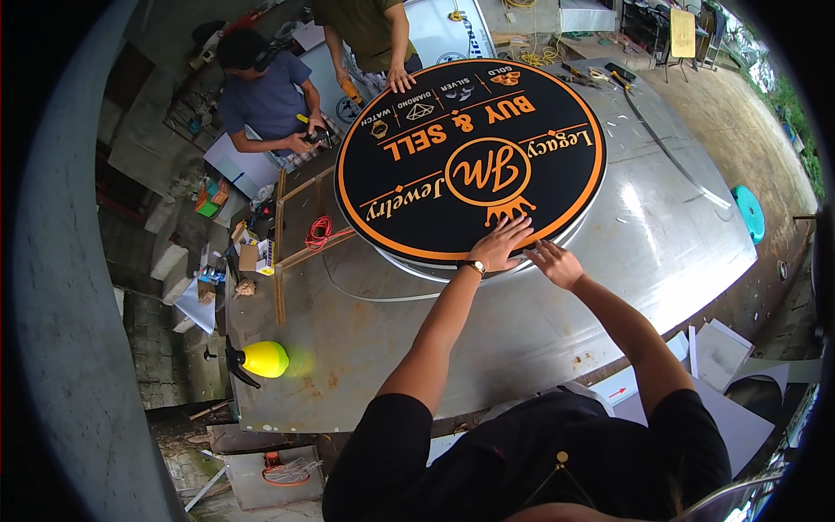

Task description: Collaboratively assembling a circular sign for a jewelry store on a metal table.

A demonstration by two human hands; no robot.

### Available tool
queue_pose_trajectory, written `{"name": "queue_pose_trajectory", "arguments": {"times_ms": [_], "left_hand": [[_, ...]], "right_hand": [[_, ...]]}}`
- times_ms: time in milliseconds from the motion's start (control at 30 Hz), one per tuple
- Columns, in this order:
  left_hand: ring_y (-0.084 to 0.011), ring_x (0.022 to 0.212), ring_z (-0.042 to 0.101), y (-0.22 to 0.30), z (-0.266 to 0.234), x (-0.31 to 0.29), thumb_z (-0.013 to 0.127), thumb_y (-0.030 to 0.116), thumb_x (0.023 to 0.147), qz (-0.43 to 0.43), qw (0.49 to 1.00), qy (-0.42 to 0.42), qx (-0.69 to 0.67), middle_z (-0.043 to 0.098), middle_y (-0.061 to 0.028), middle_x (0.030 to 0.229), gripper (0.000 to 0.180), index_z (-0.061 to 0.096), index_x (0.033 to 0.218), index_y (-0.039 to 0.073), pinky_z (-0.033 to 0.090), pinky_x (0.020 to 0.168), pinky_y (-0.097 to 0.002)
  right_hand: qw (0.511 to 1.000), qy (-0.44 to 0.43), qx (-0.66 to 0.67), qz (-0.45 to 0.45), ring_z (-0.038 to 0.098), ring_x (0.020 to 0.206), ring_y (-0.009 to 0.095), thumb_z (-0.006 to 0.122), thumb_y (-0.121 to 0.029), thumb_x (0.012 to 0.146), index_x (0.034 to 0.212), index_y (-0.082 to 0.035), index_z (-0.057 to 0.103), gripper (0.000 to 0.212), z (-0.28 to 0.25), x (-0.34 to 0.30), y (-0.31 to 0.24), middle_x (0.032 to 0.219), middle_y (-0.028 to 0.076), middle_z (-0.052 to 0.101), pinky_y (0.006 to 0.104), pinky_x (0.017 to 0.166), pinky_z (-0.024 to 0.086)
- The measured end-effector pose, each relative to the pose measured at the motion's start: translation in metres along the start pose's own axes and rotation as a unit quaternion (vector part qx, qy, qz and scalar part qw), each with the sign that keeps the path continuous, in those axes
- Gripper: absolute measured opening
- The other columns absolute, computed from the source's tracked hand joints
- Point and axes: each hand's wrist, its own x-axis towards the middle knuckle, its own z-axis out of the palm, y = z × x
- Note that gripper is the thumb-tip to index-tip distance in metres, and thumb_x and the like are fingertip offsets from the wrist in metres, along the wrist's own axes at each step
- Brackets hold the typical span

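A large round black sign (557, 191) with an orange border, orange and cream lettering and small emblems lies on a metal table, upside down to me. My left hand (502, 244), with a watch at the wrist, rests flat on the sign's near part, fingers spread beside the orange crown emblem. Just to its right, my right hand (559, 264) is at the near rim, fingertips apart and touching the edge. Beneath the black face a pale side band (417, 268) shows along the near side.
Across the table a person in a dark green shirt (365, 17) rests a hand on the sign's far edge. Another person in blue (265, 91) handles a tool. A yellow spray bottle (265, 358), red cord (319, 233), metal strip (670, 148) and hand tools (596, 76) lie around.
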Motion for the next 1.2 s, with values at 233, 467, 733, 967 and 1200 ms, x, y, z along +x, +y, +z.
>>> {"name": "queue_pose_trajectory", "arguments": {"times_ms": [233, 467, 733, 967, 1200], "left_hand": [[-0.0236, 0.145, 0.018, 0.0003, -0.0026, 0.0002, 0.069, 0.034, 0.081, -0.005, 1.000, -0.009, -0.004, 0.023, -0.0089, 0.156, 0.079, 0.032, 0.146, 0.010, 0.016, 0.120, -0.0453], [-0.0234, 0.146, 0.017, -0.0007, -0.0021, -0.0030, 0.069, 0.030, 0.080, -0.007, 1.000, 0.001, -0.026, 0.023, -0.0098, 0.156, 0.078, 0.032, 0.146, 0.010, 0.015, 0.119, -0.0475], [-0.0214, 0.145, 0.019, 0.0020, 0.0004, -0.0009, 0.069, 0.035, 0.081, -0.012, 1.000, -0.006, -0.004, 0.024, -0.0085, 0.156, 0.077, 0.034, 0.145, 0.010, 0.014, 0.120, -0.0456], [-0.0216, 0.145, 0.018, 0.0020, -0.0009, -0.0007, 0.069, 0.033, 0.080, -0.011, 1.000, -0.013, 0.000, 0.024, -0.0088, 0.156, 0.078, 0.033, 0.145, 0.010, 0.014, 0.120, -0.0456], [-0.0221, 0.145, 0.018, 0.0013, -0.0007, -0.0006, 0.068, 0.033, 0.080, -0.009, 1.000, -0.007, -0.007, 0.024, -0.0096, 0.155, 0.077, 0.034, 0.145, 0.009, 0.014, 0.120, -0.0458]], "right_hand": [[1.000, 0.008, -0.014, -0.003, 0.063, 0.104, 0.029, 0.057, -0.014, 0.082, 0.119, -0.007, 0.061, 0.038, -0.0001, 0.0007, 0.0000, 0.110, 0.017, 0.063, 0.0356, 0.086, 0.055], [1.000, 0.009, -0.014, -0.006, 0.063, 0.104, 0.028, 0.059, -0.013, 0.082, 0.120, -0.007, 0.060, 0.039, -0.0026, 0.0039, -0.0018, 0.110, 0.017, 0.063, 0.0353, 0.087, 0.055], [0.999, 0.010, -0.031, -0.011, 0.064, 0.101, 0.027, 0.058, -0.014, 0.081, 0.123, -0.010, 0.060, 0.042, 0.0015, -0.0012, -0.0006, 0.113, 0.017, 0.062, 0.0340, 0.085, 0.055], [1.000, 0.006, -0.023, -0.006, 0.064, 0.101, 0.028, 0.057, -0.013, 0.082, 0.122, -0.009, 0.061, 0.041, 0.0014, -0.0011, -0.0004, 0.110, 0.017, 0.063, 0.0341, 0.085, 0.055], [1.000, -0.001, -0.016, 0.003, 0.061, 0.107, 0.028, 0.057, -0.011, 0.079, 0.127, -0.011, 0.059, 0.048, 0.0050, -0.0037, -0.0002, 0.115, 0.016, 0.061, 0.0354, 0.087, 0.054]]}}
